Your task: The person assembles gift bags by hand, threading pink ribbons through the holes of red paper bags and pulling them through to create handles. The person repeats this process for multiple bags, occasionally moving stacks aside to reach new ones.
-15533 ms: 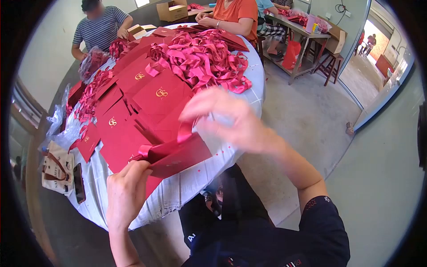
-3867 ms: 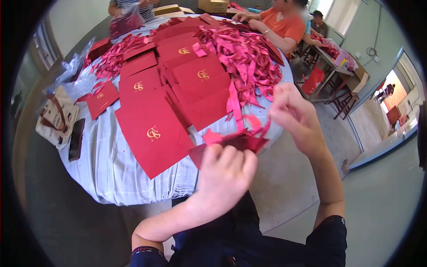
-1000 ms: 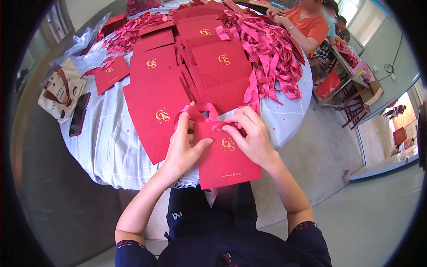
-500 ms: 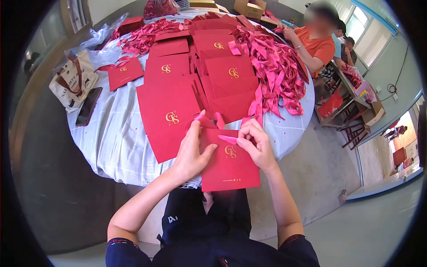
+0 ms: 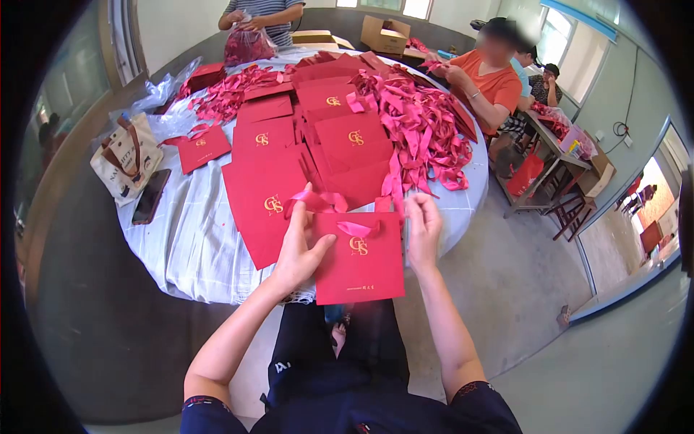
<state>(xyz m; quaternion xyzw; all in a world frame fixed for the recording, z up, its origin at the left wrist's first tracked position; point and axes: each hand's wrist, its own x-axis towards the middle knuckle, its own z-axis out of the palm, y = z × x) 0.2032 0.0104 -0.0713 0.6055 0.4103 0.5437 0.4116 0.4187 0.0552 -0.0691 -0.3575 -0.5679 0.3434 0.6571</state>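
My left hand (image 5: 302, 242) grips a small red paper gift bag (image 5: 358, 271) by its left edge, thumb across the front. The bag has a gold monogram and a line of small print near its bottom. A short loop of pink ribbon (image 5: 359, 229) hangs over the monogram, and more ribbon (image 5: 322, 201) curls behind the top edge near my left fingers. My right hand (image 5: 423, 228) is just right of the bag, fingers curled together close to a hanging pink ribbon (image 5: 392, 186); whatever they pinch is too small to make out.
Stacks of red bags (image 5: 264, 192) cover the round table's white cloth (image 5: 181, 246). Beside them lies a heap of pink ribbons (image 5: 426, 130). A phone (image 5: 151, 197) and a canvas tote (image 5: 129, 159) sit at left. Co-workers, one in an orange shirt (image 5: 486, 83), stand around the table.
My right hand has let go of the front ribbon loop and moved right, off the bag's face. The loop now droops over the monogram. The view has tilted up, showing another person at the back.
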